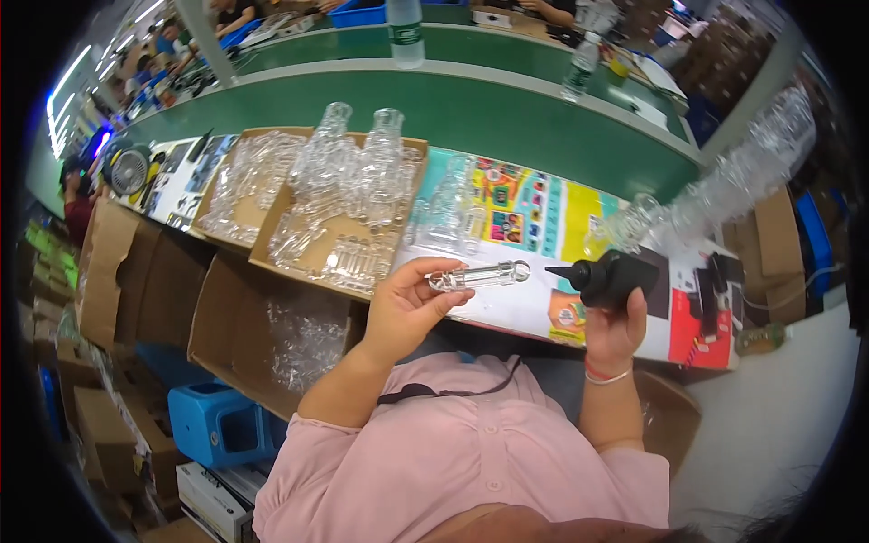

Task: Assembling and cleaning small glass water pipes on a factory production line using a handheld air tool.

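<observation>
Between the thumb and fingers of my left hand point(404, 308) is a clear tubular part point(487, 275) with a rounded ring at its right end. It lies roughly level above the worktable. My right hand point(612, 339) grips a black squeeze bottle point(628, 277), tilted on its side. Its thin pointed nozzle point(561, 271) faces left towards the ringed end of the clear part, with a small gap between them. I cannot see any liquid at the tip. Beyond my hands, several more clear parts point(450, 204) lie on the table.
Cardboard trays point(261, 249) of clear parts stand at the left, above an open carton point(226, 317) holding clear pieces. Long clear tubing-like pieces point(724, 185) stack at the right. A green partition point(507, 113) runs behind. Blue stool point(217, 423) at lower left; small fan point(127, 169) far left.
</observation>
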Motion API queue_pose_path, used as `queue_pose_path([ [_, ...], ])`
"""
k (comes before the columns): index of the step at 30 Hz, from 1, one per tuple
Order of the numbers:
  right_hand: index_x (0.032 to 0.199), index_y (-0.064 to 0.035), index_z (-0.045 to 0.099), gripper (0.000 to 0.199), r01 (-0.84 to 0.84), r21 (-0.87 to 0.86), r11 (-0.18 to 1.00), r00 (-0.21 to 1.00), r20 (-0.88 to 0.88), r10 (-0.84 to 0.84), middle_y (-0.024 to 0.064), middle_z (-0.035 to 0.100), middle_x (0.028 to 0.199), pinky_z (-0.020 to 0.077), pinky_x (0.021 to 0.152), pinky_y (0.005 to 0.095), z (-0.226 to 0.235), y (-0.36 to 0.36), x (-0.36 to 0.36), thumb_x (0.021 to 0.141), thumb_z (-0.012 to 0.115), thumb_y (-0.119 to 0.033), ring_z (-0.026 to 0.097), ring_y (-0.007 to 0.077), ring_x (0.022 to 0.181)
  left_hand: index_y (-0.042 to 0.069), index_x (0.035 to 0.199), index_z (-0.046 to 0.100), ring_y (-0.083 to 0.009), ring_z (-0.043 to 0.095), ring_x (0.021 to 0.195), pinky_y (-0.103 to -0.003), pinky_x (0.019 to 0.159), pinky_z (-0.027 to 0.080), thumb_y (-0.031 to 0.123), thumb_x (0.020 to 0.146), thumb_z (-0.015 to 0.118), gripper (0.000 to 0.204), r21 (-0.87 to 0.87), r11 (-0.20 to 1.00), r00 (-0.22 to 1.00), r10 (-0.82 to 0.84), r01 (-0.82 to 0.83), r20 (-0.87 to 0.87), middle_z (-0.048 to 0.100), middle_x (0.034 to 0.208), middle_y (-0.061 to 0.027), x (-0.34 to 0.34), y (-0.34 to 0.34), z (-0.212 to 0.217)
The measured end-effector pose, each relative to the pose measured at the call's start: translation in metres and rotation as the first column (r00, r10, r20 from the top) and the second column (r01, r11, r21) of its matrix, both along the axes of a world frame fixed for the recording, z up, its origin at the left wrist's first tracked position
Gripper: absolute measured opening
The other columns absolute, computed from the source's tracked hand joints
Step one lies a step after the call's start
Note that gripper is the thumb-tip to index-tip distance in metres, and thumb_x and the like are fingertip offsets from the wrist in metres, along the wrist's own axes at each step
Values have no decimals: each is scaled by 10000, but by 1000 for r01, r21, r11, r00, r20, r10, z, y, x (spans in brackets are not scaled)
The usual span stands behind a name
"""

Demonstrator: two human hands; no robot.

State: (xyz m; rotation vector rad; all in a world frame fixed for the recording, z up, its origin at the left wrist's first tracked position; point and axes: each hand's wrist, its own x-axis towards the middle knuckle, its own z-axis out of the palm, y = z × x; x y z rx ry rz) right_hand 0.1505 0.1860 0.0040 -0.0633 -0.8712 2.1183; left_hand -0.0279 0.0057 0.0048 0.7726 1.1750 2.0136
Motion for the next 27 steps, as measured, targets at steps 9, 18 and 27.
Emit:
queue_pose_path([
  [9, 1039, -54, 464, 375, 301, -55, 952, 954, 27, -300, 54, 489, 877, 439, 717, 253, 36, -23, -4, 864, 516, -382, 489, 125, 818, -57, 1049, 539, -189, 605, 908, -283, 807, 497, -97, 710, 665, 364, -3, 991, 905, 118, -131, -409, 593, 1017, -158, 43, 17, -2],
  [18, 948, -6, 433, 577, 374, 675, 636, 784, 136, -606, 79, 454, 813, 378, 635, 251, 47, -40, 19, 801, 489, -561, 440, 153, 733, -38, 1003, 593, -174, 611, 889, -262, 775, 513, -64, 653, 722, 374, 60, 987, 899, 158, -147, -409, 607, 1003, -156, 54, 16, 2],
  [27, 1039, -7, 484, 515, 346, 803, 484, 775, 46, -630, 106, 529, 877, 435, 692, 285, 45, -42, 30, 810, 578, -458, 526, 188, 764, -26, 1012, 598, -183, 616, 872, -262, 757, 514, -98, 629, 705, 404, 75, 981, 824, 189, -176, -534, 612, 991, -157, 51, 13, 5],
])
